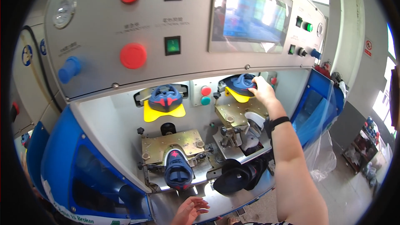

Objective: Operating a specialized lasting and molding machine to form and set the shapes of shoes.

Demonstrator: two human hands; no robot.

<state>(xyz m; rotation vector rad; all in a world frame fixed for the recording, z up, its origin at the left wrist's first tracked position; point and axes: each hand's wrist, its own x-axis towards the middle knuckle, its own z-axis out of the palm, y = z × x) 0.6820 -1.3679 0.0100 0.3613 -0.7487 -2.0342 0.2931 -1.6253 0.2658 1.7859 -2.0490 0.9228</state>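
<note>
My right hand [263, 91] reaches far into the right bay of the machine, its fingers closed on the edge of a navy blue shoe upper [241, 84] that sits over a yellow pad. A second navy upper [166, 98] with red marks sits over another yellow pad [164, 111] at the left station. Below it, a third navy upper [178, 171] lies on the metal fixture [171, 143]. Near the lower edge my left hand [192, 209] is empty, fingers apart and slightly curled, in front of that third upper.
The control panel above carries a screen [252, 16], red push buttons [133, 55] and blue knobs [69, 70]. Red and green buttons [205, 95] sit between the stations. Black padded pieces [237, 178] lie at the front. Blue side guards [100, 175] flank the bay; a plastic bag [323, 156] hangs right.
</note>
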